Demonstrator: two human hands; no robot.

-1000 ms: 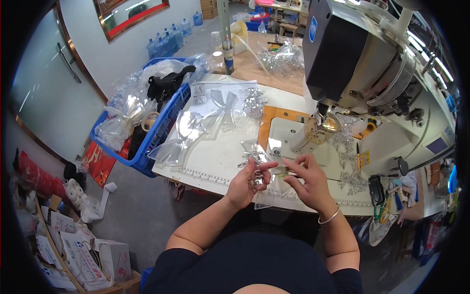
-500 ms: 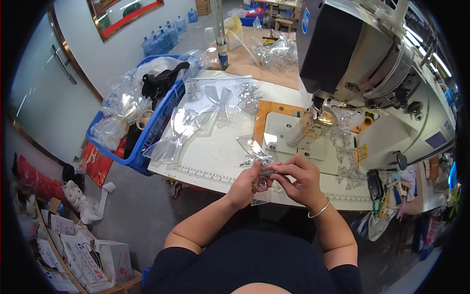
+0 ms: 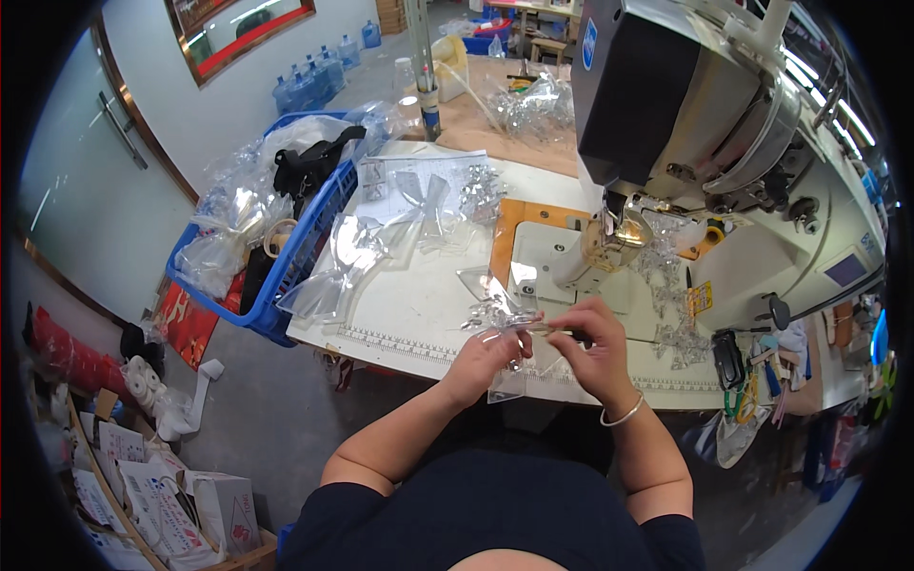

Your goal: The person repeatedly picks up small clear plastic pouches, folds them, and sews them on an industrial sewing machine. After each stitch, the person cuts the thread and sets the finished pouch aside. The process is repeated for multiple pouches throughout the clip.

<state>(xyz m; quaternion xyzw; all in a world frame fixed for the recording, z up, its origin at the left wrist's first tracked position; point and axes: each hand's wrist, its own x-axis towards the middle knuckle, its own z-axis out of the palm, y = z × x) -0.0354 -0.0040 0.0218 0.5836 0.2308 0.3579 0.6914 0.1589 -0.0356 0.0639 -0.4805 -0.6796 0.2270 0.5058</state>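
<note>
Just in front of the sewing machine [image 3: 619,228], my left hand [image 3: 484,366] is closed on a clear plastic piece [image 3: 495,303] with shiny silvery bits on it. The piece's clear lower end hangs by the table's front edge. My right hand [image 3: 592,350], wearing a bangle, is close by on the right. Its thumb and fingertips are pinched at the edge of the piece; what lies between them is too small to make out. To the left on the white table [image 3: 400,305] lie clear plastic sheets [image 3: 347,257], a printed paper [image 3: 381,195] and a cluster of silvery bits [image 3: 483,190].
A blue basket [image 3: 276,285] full of plastic bags stands against the table's left side. Silvery pieces [image 3: 681,343] lie right of the machine bed, near scissors [image 3: 738,400] and a black clip-like object [image 3: 730,357]. Boxes [image 3: 171,504] stand on the floor at lower left.
My right hand has drawn slightly right, away from my left hand, its fingers now pinched. My left hand stays in nearly the same place with the plastic piece.
</note>
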